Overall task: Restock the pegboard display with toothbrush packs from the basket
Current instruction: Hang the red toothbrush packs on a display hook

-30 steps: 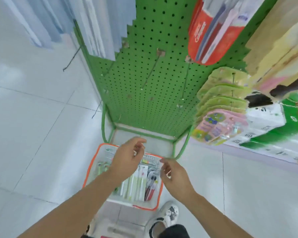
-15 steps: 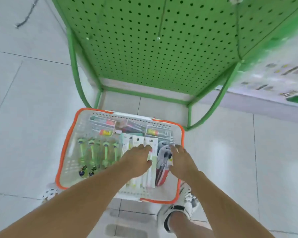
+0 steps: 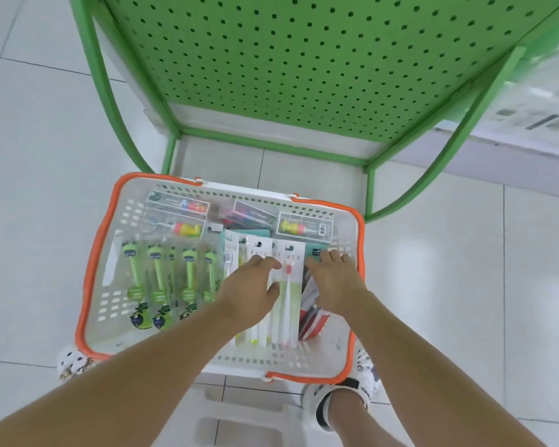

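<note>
Head view, looking down. Stood on the pale tiled floor [image 3: 39,195]: a white basket [image 3: 352,321] with an orange rim, just in front of the foot of the green pegboard [image 3: 304,66] and its green tube frame [image 3: 439,169]. Lay inside the basket: green cartoon-handled brushes [image 3: 162,279] in clear packs along the left side, boxed brushes [image 3: 304,227] across the far end, white carded toothbrush packs [image 3: 288,295] standing in a row in the middle, and a red-and-white pack [image 3: 310,317] to their right.

Left hand [image 3: 249,295] reached into the basket and lay palm-down on the white packs, fingers stretched toward the card tops, thumb against the pack with the pink brush; looked relaxed rather than clenched, with no pinch plainly seen.

Right hand [image 3: 336,285] lay just right of the same packs, over the red-and-white pack, fingers spread and straight toward the basket's far right corner, gripping nothing visible.

Both hands near each other, apart, with the pink-brush pack between them.

Showed below the basket: a white step stool [image 3: 239,414], and shoes [image 3: 323,404] at either near corner.
</note>
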